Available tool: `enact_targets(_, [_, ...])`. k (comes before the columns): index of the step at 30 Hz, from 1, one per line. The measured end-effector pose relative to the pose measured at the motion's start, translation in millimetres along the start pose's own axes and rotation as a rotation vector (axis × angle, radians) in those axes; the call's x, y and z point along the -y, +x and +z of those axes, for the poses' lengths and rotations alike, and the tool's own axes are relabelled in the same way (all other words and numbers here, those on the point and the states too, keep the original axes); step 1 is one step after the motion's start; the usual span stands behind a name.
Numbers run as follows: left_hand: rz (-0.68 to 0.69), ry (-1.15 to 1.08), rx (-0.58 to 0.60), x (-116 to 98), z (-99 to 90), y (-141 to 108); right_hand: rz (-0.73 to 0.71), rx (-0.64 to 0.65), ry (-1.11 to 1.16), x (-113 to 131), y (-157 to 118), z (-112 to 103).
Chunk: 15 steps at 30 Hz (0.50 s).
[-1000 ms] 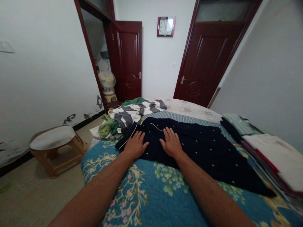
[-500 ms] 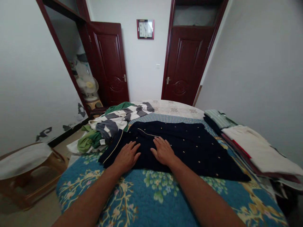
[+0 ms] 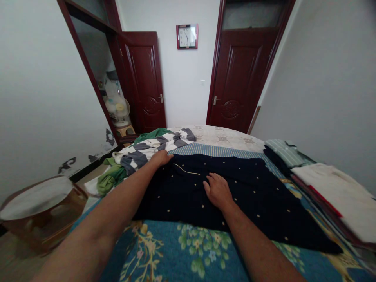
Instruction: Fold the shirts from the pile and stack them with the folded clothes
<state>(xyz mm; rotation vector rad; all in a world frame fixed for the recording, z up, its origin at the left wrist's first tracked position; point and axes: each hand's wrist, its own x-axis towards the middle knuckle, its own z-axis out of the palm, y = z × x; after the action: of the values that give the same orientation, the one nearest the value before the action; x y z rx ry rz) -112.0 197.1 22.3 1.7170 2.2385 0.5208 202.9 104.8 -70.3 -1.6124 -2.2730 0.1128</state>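
A navy garment (image 3: 188,196) with small pale dots and a cream piping line lies spread on the bed. My left hand (image 3: 161,158) is at its far left corner, fingers curled and closed on the edge; the fingertips are partly hidden. Flat on the middle of the cloth rests my right hand (image 3: 217,190), fingers out and holding nothing. Just left of my left hand lies a striped grey and white cloth (image 3: 138,156), loosely heaped.
Folded clothes, a cream one (image 3: 331,188) and a pale green striped one (image 3: 284,152), are stacked at the right. A green cloth (image 3: 110,180) sits at the bed's left edge. A wooden stool (image 3: 38,199) stands left of the floral bedspread (image 3: 173,250).
My left hand has moved from the cloth's near left part to its far left corner and closed. My right hand has shifted slightly right. The piped left edge now looks turned or hidden.
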Motion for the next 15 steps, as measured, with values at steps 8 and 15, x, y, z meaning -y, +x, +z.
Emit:
enact_targets(8, [-0.136, -0.317, 0.167, -7.3, 21.0, 40.9, -0.004, -0.068, 0.004, 0.2, 2.8, 3.0])
enact_targets(15, [-0.078, -0.441, 0.062, -13.1, 32.6, 56.9, -0.007, -0.072, 0.019, 1.1, 2.3, 1.4])
